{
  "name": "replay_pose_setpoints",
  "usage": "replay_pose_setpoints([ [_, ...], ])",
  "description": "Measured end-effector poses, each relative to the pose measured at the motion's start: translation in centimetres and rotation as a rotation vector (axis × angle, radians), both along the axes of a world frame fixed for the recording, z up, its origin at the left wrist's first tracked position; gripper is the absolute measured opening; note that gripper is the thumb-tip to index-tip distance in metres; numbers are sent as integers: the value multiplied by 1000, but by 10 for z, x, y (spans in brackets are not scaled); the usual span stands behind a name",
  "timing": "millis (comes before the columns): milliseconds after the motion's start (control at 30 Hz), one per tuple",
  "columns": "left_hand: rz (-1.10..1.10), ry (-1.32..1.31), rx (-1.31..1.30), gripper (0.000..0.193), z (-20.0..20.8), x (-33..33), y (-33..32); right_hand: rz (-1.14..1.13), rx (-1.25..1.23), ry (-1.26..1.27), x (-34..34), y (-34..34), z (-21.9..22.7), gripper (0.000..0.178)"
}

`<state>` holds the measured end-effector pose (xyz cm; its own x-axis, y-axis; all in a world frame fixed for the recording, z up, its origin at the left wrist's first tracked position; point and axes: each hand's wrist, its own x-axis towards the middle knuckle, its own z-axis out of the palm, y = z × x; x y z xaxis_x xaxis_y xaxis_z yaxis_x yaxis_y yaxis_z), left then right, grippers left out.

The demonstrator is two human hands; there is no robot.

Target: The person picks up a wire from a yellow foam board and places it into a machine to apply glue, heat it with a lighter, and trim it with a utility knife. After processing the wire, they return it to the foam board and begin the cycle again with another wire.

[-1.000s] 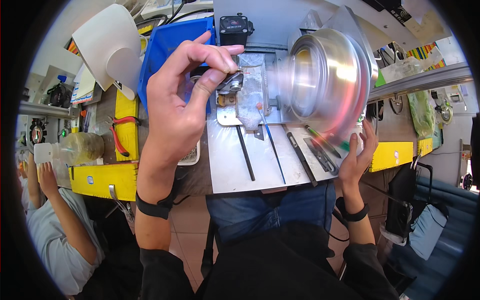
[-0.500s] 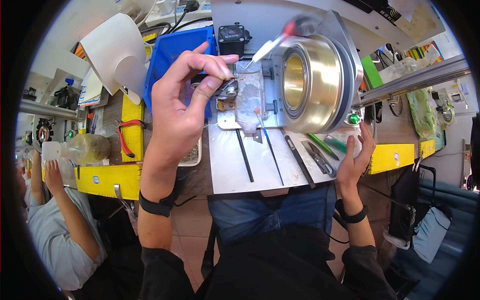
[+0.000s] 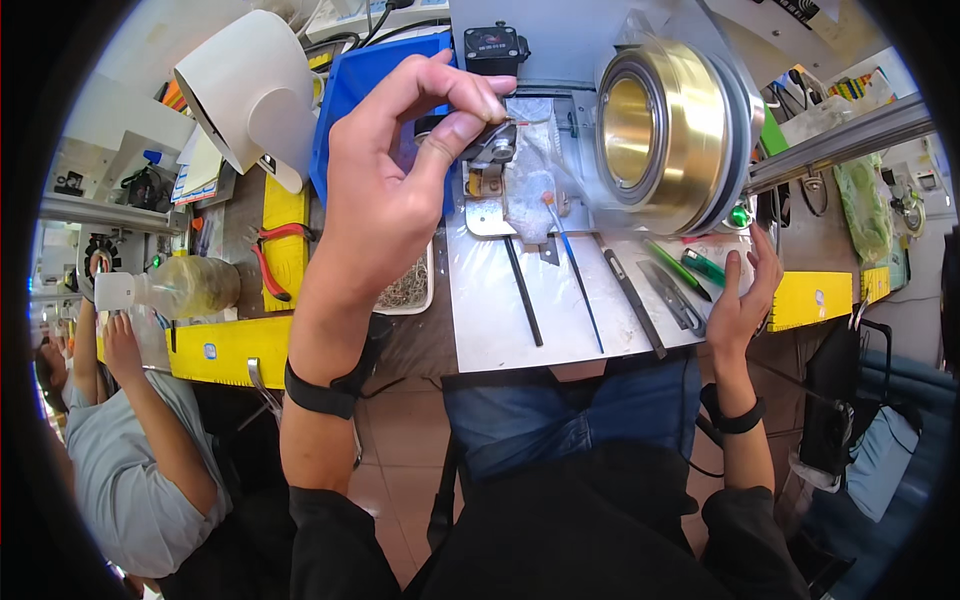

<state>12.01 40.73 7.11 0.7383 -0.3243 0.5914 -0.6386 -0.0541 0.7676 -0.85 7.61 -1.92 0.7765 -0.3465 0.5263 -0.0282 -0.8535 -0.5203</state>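
Note:
My left hand (image 3: 400, 170) is raised over a metal jig with a worn grey pad (image 3: 530, 180). Thumb and forefinger are pinched together on something tiny, with a thin reddish bit showing just past the fingertips; its kind is hidden. Just below the fingertips sits a dark lever clamp (image 3: 490, 145). To the right of the pad stands a big brass-coloured cylinder (image 3: 690, 140) with a ring-shaped opening. My right hand (image 3: 745, 290) holds nothing, its fingers apart, the longest one reaching up by a shiny green button (image 3: 738, 217). A pale, smeared streak crosses between pad and cylinder.
On the white sheet lie a blue-handled brush (image 3: 578, 270), a black rod (image 3: 522, 290), a dark flat tool (image 3: 630, 300) and a green pen (image 3: 680, 270). Red-handled pliers (image 3: 270, 260), a blue bin (image 3: 345, 100) and a white lamp-like housing (image 3: 245, 90) stand left. A co-worker (image 3: 140, 470) sits far left.
The whole view has shifted, so things sit further right and higher. A red-and-white pointed piece above the pad no longer shows clearly; a smear appears lower. My left hand keeps its pinch.

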Motion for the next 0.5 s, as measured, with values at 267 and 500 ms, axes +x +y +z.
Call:
replay_pose_setpoints([
  [267, -32, 9, -31, 7, 0, -1, 0, -16, -2, 7, -2, 1, -3, 37],
  [500, -55, -5, -57, 7, -3, 3, 1, -19, -25, 16, 1, 1, -2, 37],
])
